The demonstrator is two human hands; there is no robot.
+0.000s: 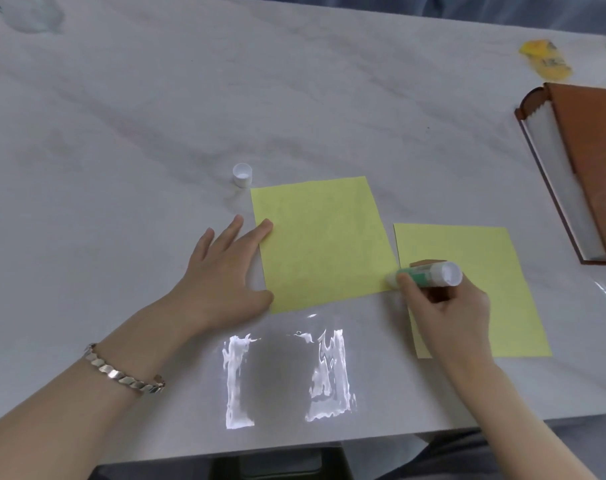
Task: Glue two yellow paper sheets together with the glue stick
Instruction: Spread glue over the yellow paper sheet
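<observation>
Left hand [222,268] flat, fingers spread, pressing left edge of one yellow sheet [322,240]. Right hand [446,306] fingers curled around glue stick [429,273], tip at that sheet's lower right corner; second sheet [485,271] beneath.

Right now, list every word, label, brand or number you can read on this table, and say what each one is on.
No text here is legible.
On the glue stick: a green label, too blurred to read.
On the yellow packet at the far side: dark marks, too blurred to read.
On the left sheet, right sheet, white cap and brown holder: no writing visible.
</observation>
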